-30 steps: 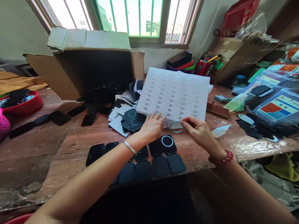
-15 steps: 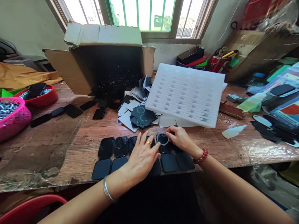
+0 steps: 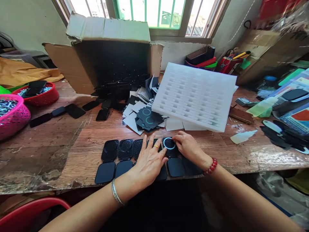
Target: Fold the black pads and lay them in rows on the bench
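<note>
A row of open black hinged square cases lies along the table's front edge. One black case (image 3: 176, 167) sits between my hands, its ribbed inner half facing up. On that half rests a pale thin ring (image 3: 169, 149), looking flat. My right hand (image 3: 189, 146) is closed, thumb and finger pinched at the ring's right edge. My left hand (image 3: 148, 164) lies with fingers spread over the neighbouring cases, its thumb tip close to the ring's left side. Further left are another ribbed case half (image 3: 110, 150) and its smooth half (image 3: 105, 172). Some cases are hidden under my hands.
Behind the cases lie dark cards (image 3: 148, 119) with ring outlines and a white foam tray (image 3: 193, 96). A cardboard box (image 3: 108, 30) stands at the back. Baskets of metal parts, one pink (image 3: 16, 119), are left. A small bottle (image 3: 242, 137) lies right.
The ring, tilted above the case half before, now lies flatter on it and looks brighter. My right fingers stay at its edge. My left hand has barely moved. The view has shifted slightly.
</note>
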{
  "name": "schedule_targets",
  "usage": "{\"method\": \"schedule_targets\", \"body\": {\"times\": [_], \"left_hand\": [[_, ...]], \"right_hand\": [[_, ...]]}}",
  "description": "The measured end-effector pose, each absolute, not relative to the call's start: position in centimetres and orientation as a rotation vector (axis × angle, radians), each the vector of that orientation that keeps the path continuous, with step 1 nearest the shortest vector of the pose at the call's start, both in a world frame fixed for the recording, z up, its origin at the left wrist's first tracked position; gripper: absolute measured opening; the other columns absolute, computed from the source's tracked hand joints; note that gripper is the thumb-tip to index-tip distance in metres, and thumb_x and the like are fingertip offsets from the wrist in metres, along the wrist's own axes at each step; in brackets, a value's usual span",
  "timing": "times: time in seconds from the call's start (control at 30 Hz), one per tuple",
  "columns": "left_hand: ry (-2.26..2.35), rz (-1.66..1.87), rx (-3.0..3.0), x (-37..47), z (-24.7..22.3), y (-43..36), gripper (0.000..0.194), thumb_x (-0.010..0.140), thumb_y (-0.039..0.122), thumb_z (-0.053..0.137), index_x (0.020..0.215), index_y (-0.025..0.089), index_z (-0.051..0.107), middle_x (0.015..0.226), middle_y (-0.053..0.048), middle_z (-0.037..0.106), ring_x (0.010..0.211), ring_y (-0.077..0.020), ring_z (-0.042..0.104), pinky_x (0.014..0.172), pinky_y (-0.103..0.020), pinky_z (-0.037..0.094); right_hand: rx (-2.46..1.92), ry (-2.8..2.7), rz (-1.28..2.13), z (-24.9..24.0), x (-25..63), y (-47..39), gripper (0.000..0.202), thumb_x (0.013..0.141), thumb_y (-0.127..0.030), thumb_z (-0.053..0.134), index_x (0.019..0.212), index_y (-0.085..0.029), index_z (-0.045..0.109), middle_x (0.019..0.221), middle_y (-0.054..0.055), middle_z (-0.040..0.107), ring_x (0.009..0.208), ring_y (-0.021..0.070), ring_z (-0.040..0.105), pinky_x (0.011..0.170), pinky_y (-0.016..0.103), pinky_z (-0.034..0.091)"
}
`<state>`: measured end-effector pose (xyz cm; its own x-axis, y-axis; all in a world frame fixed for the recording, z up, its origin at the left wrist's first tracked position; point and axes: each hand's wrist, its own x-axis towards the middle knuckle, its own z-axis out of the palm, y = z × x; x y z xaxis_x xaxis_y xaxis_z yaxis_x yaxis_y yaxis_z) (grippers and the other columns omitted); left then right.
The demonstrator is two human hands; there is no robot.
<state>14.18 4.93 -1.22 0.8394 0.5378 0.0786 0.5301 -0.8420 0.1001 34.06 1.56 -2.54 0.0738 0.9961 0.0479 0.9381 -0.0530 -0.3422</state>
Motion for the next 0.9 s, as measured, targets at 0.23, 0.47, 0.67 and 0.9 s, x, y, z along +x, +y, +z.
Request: {"method": "schedule_targets", "body": {"times": [0.23,0.47,0.67,0.9], "left_hand": [[0.863,0.174,2.957,14.4,-1.2,5.2,0.030,0.095,0.037,0.056,0.121,0.026,0.066,0.139,-0.010,0.057,0.142,-0.0387,0.035,0.115,-0.065,0.024],[0.882,0.169,2.962,14.8,-1.0,5.1,0.033,0.096,0.030,0.055,0.126,0.023,0.065,0.141,-0.011,0.056,0.141,-0.0402,0.035,0.115,-0.066,0.025],[0.867,0.217,2.990,15.1,-0.9,5.4,0.030,0.095,0.030,0.057,0.122,0.023,0.068,0.137,-0.011,0.060,0.139,-0.0394,0.039,0.114,-0.066,0.027],[0.740,0.303,3.062,19.3,0.7,7.3,0.046,0.098,0.035,0.050,0.138,0.012,0.054,0.146,-0.016,0.051,0.145,-0.0349,0.031,0.119,-0.053,0.024]], "right_hand": [[-2.166,-2.057,0.255,-1.7,33.8,1.1,0.031,0.092,-0.010,0.046,0.094,-0.018,0.076,0.096,0.011,0.064,0.081,0.0204,0.060,0.064,0.027,0.041],[-2.125,-2.098,0.175,-1.8,33.0,0.8,0.024,0.089,-0.008,0.052,0.086,-0.016,0.074,0.093,0.012,0.064,0.088,0.0231,0.059,0.064,0.028,0.042],[-2.072,-1.903,-0.018,-0.9,37.0,0.0,0.015,0.091,-0.014,0.056,0.087,-0.019,0.069,0.088,0.005,0.067,0.081,0.0164,0.061,0.073,0.024,0.047],[-2.193,-1.571,-0.405,1.3,47.2,-1.7,0.017,0.088,-0.015,0.048,0.085,-0.016,0.065,0.092,0.014,0.063,0.085,0.0266,0.059,0.077,0.038,0.046]]}}
